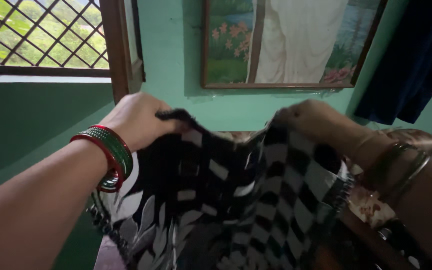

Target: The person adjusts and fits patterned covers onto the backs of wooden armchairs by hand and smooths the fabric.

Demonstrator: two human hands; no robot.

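A wood-framed painting (286, 45) of pink flowers hangs on the far green wall, right of the latticed window (41, 35). Both arms reach forward: the left hand (138, 120), red and green bangles (108, 155) at its wrist, and the right hand (306, 117) each pinch the upper edge of a black-and-white checked cloth (236, 200), which hangs spread between them

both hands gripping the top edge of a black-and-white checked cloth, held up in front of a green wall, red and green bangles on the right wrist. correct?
Not quite: the red and green bangles are on the left wrist, not the right. The head view shows it. The rest holds: left hand and right hand both grip the top edge of the black-and-white checked cloth, before the green wall.
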